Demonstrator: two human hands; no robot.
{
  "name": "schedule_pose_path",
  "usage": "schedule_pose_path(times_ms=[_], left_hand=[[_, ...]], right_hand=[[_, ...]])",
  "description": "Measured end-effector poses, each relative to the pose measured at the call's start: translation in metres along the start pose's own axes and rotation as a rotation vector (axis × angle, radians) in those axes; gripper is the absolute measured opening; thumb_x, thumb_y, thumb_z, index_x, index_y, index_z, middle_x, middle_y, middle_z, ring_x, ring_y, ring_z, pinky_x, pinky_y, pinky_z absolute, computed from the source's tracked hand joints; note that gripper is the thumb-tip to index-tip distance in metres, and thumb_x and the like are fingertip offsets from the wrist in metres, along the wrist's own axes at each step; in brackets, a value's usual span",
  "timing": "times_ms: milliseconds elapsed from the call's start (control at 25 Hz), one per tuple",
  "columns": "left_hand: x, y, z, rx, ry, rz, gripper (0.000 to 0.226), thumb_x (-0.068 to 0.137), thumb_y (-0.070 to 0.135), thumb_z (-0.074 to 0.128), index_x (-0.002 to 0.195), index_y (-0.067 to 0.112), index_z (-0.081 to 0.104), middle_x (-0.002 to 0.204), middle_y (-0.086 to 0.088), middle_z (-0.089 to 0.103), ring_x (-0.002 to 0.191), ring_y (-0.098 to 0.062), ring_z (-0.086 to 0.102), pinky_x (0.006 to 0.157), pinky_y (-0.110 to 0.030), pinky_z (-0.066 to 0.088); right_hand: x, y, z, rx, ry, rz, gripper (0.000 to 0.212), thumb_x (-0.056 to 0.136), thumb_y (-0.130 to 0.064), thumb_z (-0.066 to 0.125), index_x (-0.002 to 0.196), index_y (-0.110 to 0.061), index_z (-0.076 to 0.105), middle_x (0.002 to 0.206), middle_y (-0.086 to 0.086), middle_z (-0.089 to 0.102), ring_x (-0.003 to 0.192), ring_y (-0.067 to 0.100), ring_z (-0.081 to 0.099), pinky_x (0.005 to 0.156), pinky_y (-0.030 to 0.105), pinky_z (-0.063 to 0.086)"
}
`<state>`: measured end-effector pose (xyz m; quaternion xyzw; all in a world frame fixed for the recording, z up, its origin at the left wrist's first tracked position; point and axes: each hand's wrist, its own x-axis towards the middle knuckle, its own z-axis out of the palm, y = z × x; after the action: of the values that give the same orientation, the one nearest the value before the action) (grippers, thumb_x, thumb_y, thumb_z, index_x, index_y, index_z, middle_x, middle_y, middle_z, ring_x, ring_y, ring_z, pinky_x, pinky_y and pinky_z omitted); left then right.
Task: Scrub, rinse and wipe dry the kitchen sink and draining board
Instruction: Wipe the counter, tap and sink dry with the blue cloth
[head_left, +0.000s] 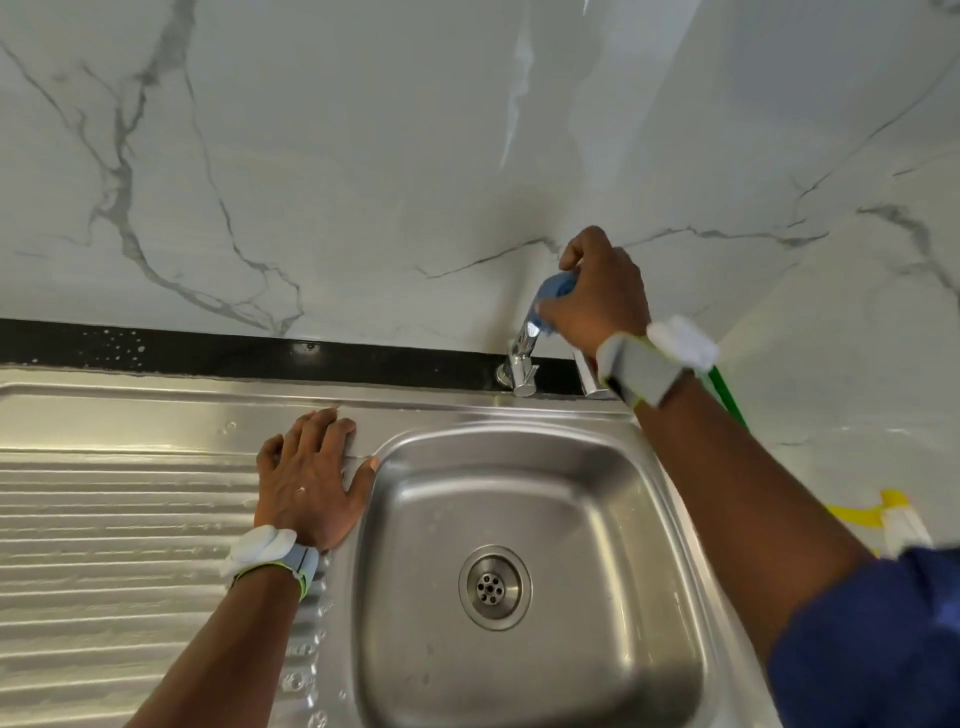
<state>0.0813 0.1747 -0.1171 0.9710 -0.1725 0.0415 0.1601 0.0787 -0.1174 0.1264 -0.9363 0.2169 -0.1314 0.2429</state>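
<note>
Stainless steel sink (597, 519) sat set into the counter, its square basin lower centre, round drain strainer (494, 587) in the floor. Steel looked dull-bright and smeared, with faint spots on the basin walls. Ribbed draining board (114, 545) joined it on the left; droplets showed on the ribs and along the edge nearest the basin.

Left hand (306, 478) lay flat, fingers spread and straight, holding nothing, on the steel at the basin's back-left corner, thumb tip at the rim. Right hand (597, 296) reached over the back rim, fingers wrapped round a blue cloth (558, 286) held against the upper part of the chrome tap (524, 353). The tap's top was hidden by cloth and hand; its base stood just behind the sink. A second chrome part beside it was mostly covered by the right wrist.

Both wrists carried grey bands with white padding. Dark blue sleeve (872, 639) at lower right.

Black strip (208, 348) ran behind the sink, flecked with white spots at its left end. White marble-veined wall (363, 156) above. Green rod-like item (730, 400) showed behind the right forearm; yellow-and-white object (883, 514) at the right edge, not identifiable.
</note>
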Motion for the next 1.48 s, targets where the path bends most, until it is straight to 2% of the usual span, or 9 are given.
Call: schedule_pose_path(times_ms=[160,440,560,720,840,1000,1200,1320,1480], left_hand=[[0.002,-0.002,0.003,0.002,-0.013,-0.012,0.066,0.092,0.065,0.035,0.138,0.022,0.055,0.153,-0.006,0.049,0.144,-0.033,0.042,0.116,-0.054,0.034],[0.002,-0.004,0.008,0.030,-0.005,-0.012,0.064,0.092,0.064,0.039,0.139,0.024,0.054,0.153,-0.005,0.049,0.145,-0.031,0.041,0.116,-0.054,0.033],[0.003,-0.005,0.007,0.025,0.007,-0.018,0.062,0.092,0.063,0.041,0.139,0.025,0.054,0.154,-0.004,0.048,0.146,-0.030,0.040,0.116,-0.053,0.033],[0.001,-0.005,0.010,0.017,0.035,-0.007,0.061,0.091,0.063,0.042,0.137,0.024,0.056,0.152,-0.004,0.050,0.145,-0.031,0.041,0.115,-0.054,0.033],[0.000,-0.004,0.009,0.028,0.031,-0.002,0.061,0.093,0.064,0.039,0.133,0.023,0.059,0.149,-0.006,0.052,0.142,-0.032,0.044,0.115,-0.054,0.035],[-0.013,0.011,-0.004,-0.073,0.113,0.063,0.059,0.097,0.059,0.036,0.132,0.018,0.060,0.142,-0.009,0.056,0.133,-0.034,0.051,0.110,-0.054,0.038],[-0.057,0.102,-0.022,-0.396,0.002,0.345,0.067,0.099,0.058,0.046,0.156,0.025,0.037,0.164,-0.006,0.032,0.151,-0.026,0.032,0.118,-0.045,0.034],[-0.086,0.151,-0.032,-0.584,-0.218,0.442,0.073,0.099,0.059,0.046,0.163,0.034,0.021,0.169,0.003,0.016,0.154,-0.011,0.023,0.118,-0.026,0.031],[-0.105,0.185,-0.023,-0.590,-0.243,0.338,0.062,0.105,0.055,0.034,0.161,0.030,0.025,0.131,0.003,0.044,0.106,-0.011,0.058,0.088,-0.023,0.051]], right_hand=[[-0.053,0.017,-0.011,0.005,0.002,-0.150,0.019,0.075,-0.012,0.077,0.088,-0.024,0.069,0.098,0.001,0.062,0.089,0.013,0.057,0.075,0.021,0.046],[0.068,0.013,0.025,0.855,-0.419,0.603,0.011,0.093,-0.012,0.064,0.086,-0.004,0.062,0.090,0.017,0.065,0.067,0.022,0.062,0.050,0.028,0.059],[0.070,0.045,0.052,0.977,-0.476,0.618,0.019,0.083,-0.023,0.073,0.085,-0.005,0.069,0.081,0.012,0.069,0.068,0.021,0.065,0.061,0.028,0.057],[0.137,0.289,0.166,0.974,-0.504,0.745,0.097,0.062,-0.086,0.063,0.130,-0.016,0.064,0.116,0.008,0.071,0.098,0.024,0.065,0.084,0.044,0.058],[0.028,0.251,0.131,1.327,-0.443,0.904,0.063,0.075,-0.036,0.076,0.115,0.010,0.061,0.091,0.019,0.065,0.062,0.018,0.056,0.052,0.010,0.038],[-0.108,0.129,0.064,1.607,-0.381,1.015,0.044,0.084,-0.006,0.047,0.125,0.007,0.057,0.097,0.029,0.069,0.076,0.038,0.070,0.056,0.041,0.061],[-0.172,0.122,0.062,1.267,-0.649,0.937,0.031,0.100,-0.008,0.043,0.124,-0.022,0.057,0.090,0.012,0.068,0.077,0.031,0.069,0.075,0.058,0.057],[-0.183,0.122,0.055,1.273,-0.845,0.879,0.026,0.095,-0.018,0.039,0.115,-0.013,0.054,0.080,0.010,0.055,0.063,0.023,0.056,0.058,0.036,0.049],[-0.187,0.112,0.048,1.057,-0.912,0.744,0.024,0.096,-0.025,0.032,0.091,-0.018,0.055,0.062,0.001,0.046,0.049,0.013,0.041,0.042,0.022,0.029]])
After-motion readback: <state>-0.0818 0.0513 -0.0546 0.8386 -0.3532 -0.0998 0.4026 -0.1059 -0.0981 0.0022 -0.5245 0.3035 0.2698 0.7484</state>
